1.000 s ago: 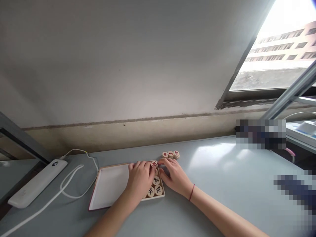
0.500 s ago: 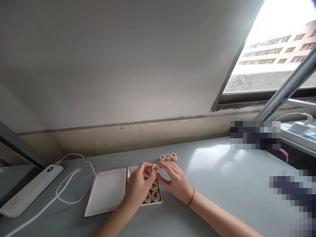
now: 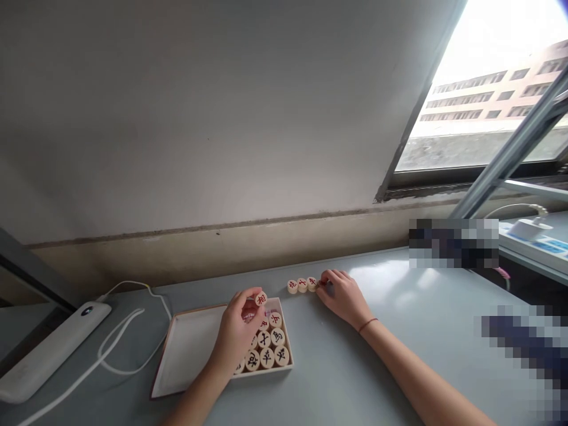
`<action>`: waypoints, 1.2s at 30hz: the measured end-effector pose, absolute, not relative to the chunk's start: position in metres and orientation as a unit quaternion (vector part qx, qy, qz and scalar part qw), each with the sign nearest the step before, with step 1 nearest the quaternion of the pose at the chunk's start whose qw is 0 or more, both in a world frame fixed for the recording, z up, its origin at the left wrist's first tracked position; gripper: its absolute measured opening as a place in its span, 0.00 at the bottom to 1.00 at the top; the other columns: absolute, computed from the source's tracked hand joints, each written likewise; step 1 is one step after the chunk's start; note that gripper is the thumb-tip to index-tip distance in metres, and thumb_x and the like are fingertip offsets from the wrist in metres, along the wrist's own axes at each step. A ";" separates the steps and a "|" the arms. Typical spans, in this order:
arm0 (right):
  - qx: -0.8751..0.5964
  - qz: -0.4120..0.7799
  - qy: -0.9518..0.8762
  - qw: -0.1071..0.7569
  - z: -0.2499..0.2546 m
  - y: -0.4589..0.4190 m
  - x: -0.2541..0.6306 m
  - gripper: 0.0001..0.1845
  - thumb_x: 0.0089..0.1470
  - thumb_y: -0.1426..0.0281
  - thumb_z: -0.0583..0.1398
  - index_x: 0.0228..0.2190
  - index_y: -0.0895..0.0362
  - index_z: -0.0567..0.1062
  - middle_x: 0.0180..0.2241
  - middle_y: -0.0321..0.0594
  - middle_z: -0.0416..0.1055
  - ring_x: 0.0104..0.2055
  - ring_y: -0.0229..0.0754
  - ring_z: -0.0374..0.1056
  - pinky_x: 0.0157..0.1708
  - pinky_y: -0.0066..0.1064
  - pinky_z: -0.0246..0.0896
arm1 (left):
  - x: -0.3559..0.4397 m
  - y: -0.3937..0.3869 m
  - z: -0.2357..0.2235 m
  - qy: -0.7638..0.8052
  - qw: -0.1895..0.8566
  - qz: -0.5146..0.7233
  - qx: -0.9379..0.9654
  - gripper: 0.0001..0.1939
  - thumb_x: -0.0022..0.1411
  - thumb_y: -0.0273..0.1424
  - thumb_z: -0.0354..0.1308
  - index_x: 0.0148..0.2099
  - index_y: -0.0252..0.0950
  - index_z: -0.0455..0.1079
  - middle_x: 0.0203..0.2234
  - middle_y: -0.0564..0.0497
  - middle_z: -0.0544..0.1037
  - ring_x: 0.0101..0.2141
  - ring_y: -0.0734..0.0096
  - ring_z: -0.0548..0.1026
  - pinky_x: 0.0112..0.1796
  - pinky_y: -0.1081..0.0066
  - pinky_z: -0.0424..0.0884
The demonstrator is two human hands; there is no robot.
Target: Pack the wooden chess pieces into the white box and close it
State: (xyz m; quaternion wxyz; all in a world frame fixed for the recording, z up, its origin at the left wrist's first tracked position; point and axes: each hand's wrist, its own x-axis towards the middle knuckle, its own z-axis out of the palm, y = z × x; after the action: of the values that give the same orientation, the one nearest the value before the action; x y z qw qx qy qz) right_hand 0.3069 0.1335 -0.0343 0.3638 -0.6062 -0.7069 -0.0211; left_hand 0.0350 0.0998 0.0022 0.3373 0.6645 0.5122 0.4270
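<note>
A shallow white box [image 3: 190,349] lies on the grey table, its right compartment filled with several round wooden chess pieces [image 3: 268,349]. My left hand [image 3: 237,331] hovers over that compartment, pinching one piece with a red character [image 3: 261,299] between thumb and fingers. A short row of three pieces [image 3: 302,286] stands on the table beyond the box. My right hand [image 3: 344,296] rests at the right end of that row, fingertips closed on a fourth red-marked piece [image 3: 322,283] that touches the row.
A white power bank [image 3: 48,349] with a looping white cable [image 3: 124,331] lies at the left. A wall runs along the table's far edge. At the far right stand a metal bar [image 3: 510,160], a power strip [image 3: 528,228] and blurred patches.
My right hand moved away from the box to the right end of the row with a piece. My left hand lifted a red-marked piece and uncovered the pieces in the box.
</note>
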 end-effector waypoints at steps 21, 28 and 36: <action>-0.526 -0.030 -0.685 0.504 -0.017 0.124 0.293 0.09 0.52 0.71 0.55 0.37 0.54 0.70 0.34 0.43 0.72 0.36 0.45 0.69 0.37 0.37 0.65 | 0.028 0.094 0.026 0.485 -0.019 0.255 0.836 0.10 0.66 0.31 0.47 0.45 0.38 0.69 0.37 0.47 0.76 0.39 0.62 0.75 0.40 0.65 0.71; -0.589 -0.014 -0.720 0.366 -0.037 0.133 0.307 0.01 0.49 0.71 0.55 0.29 0.53 0.66 0.28 0.38 0.70 0.32 0.44 0.66 0.34 0.34 0.62 | -0.004 0.105 0.044 0.642 0.060 0.048 0.763 0.09 0.67 0.30 0.44 0.43 0.37 0.65 0.35 0.46 0.76 0.33 0.62 0.77 0.27 0.71 0.63; -0.600 -0.013 -0.700 0.386 -0.040 0.134 0.307 0.03 0.48 0.70 0.55 0.26 0.53 0.62 0.25 0.36 0.67 0.29 0.42 0.63 0.30 0.31 0.59 | -0.008 0.098 0.032 0.638 0.152 0.057 0.752 0.13 0.68 0.31 0.42 0.51 0.37 0.61 0.29 0.48 0.78 0.28 0.64 0.77 0.26 0.74 0.61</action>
State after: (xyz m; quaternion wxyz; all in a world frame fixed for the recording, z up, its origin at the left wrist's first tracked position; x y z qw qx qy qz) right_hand 0.3068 0.1335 -0.0403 0.3863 -0.6002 -0.7003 -0.0128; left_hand -0.0082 0.0978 0.0316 0.1520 0.7525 0.6383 0.0572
